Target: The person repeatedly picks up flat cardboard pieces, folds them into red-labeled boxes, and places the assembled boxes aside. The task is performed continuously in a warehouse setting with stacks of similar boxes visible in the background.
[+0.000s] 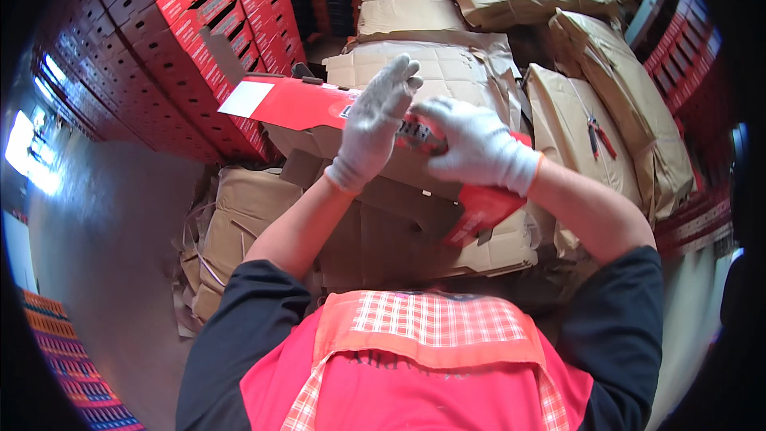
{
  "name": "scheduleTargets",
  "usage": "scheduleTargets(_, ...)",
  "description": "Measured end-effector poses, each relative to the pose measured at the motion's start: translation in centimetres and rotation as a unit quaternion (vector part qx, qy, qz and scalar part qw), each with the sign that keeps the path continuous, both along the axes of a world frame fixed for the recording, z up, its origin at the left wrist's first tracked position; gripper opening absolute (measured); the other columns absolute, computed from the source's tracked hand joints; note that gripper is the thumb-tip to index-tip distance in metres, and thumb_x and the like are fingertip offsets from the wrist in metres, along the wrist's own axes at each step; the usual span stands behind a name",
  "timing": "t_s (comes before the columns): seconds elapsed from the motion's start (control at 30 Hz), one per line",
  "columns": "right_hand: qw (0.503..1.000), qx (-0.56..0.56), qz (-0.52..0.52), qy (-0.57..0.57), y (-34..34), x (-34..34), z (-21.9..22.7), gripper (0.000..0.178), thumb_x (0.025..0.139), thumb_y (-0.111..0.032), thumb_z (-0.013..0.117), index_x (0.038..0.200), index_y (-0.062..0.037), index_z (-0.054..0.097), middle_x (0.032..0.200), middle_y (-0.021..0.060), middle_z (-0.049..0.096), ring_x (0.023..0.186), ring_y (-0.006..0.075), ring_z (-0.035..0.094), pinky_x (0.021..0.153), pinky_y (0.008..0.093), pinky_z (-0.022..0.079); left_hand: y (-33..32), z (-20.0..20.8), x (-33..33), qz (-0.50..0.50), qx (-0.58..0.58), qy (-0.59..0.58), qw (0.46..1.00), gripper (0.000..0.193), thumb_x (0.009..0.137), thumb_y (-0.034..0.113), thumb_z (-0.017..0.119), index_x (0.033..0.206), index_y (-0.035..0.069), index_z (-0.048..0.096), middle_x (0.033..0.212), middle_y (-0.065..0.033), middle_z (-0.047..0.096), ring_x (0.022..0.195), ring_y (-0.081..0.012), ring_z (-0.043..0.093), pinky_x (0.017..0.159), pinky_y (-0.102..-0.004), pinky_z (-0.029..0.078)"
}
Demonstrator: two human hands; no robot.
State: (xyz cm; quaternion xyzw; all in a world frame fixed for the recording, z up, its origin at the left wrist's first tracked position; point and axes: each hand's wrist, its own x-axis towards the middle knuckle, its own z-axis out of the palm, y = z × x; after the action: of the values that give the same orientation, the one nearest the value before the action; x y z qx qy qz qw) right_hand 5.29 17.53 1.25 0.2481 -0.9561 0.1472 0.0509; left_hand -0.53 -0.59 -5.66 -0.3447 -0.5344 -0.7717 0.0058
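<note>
Left hand: the white-gloved left hand (375,124) is pointing its straight fingers away from the body, released; whether it is touching the card, I cannot tell.
Right hand: the white-gloved right hand (481,142) is bending its fingers over the card, just beside the left hand; whether it is grasping, I cannot tell.
Red carton: the red carton (307,106) is lying partly unfolded beneath both hands, reaching out past the left hand on one side and the right forearm on the other, its brown inner face showing nearer the body.
Pliers: the pliers (593,137) are resting on a paper-wrapped bundle (570,108), right of the right hand and well apart from it.
Stacked cartons: the stacked red cartons (259,4) are standing beyond the left hand, to its left.
</note>
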Motion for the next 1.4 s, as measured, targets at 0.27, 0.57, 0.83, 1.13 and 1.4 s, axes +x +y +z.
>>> scheduleTargets(0.27,0.873,-0.463,-0.087,-0.127,13.6,-4.7,-3.9,0.077,0.072,-0.028,0.078,0.137,0.0042,0.052,0.122,0.0202,0.064,0.105,0.0217,0.066,0.093,0.028,0.05,-12.0,-6.2,11.4,0.098,-0.475,0.282,0.828,0.14,0.054,0.067,0.084,0.158,0.006,0.014,0.159,-0.032,0.014,0.147,-0.0496,0.017,0.117,-0.0577,0.018)
scheduleTargets(0.57,0.732,-0.394,-0.37,-0.415,12.7,2.0,-29.9,0.058,0.098,-0.051,0.046,0.117,-0.0002,0.067,0.113,0.0107,0.07,0.097,0.0314,0.063,0.088,0.0396,0.05,-2.6,-0.5,8.3,0.168,-0.382,0.396,0.818,0.092,0.067,0.045,0.084,0.141,0.003,0.049,0.143,-0.026,0.047,0.129,-0.0451,0.048,0.108,-0.0517,0.039)
scheduleTargets(0.83,0.803,-0.557,-0.136,0.161,12.8,3.3,-7.3,0.029,0.104,-0.018,0.047,0.125,-0.0017,0.06,0.102,0.0065,0.068,0.094,0.015,0.064,0.085,0.0308,0.052,7.5,-0.8,7.3,0.153,-0.214,0.406,0.875,0.093,0.063,0.042,0.084,0.14,0.004,0.048,0.141,-0.0267,0.048,0.119,-0.0438,0.054,0.1,-0.0507,0.044)
scheduleTargets(1.13,0.978,-0.141,-0.122,-0.097,5.7,4.0,1.8,0.036,0.071,-0.031,0.08,0.084,-0.0044,0.059,0.076,0.0153,0.061,0.073,0.03,0.064,0.071,0.0403,0.052,10.1,-5.1,8.6,0.225,-0.104,0.217,0.944,0.15,0.056,0.06,0.087,0.157,0.004,-0.009,0.16,-0.0318,0.006,0.145,-0.0535,0.015,0.117,-0.0532,0.025)
scheduleTargets(1.4,0.992,0.016,0.068,0.102,1.2,0.0,-1.6,0.019,0.076,-0.018,0.068,0.089,-0.0096,0.057,0.085,0.0082,0.063,0.083,0.0286,0.063,0.073,0.0421,0.046,9.3,-6.2,10.0,-0.035,-0.208,0.042,0.977,0.094,0.073,0.033,0.086,0.147,0.006,0.035,0.145,-0.0148,0.044,0.133,-0.0293,0.044,0.112,-0.0411,0.035)
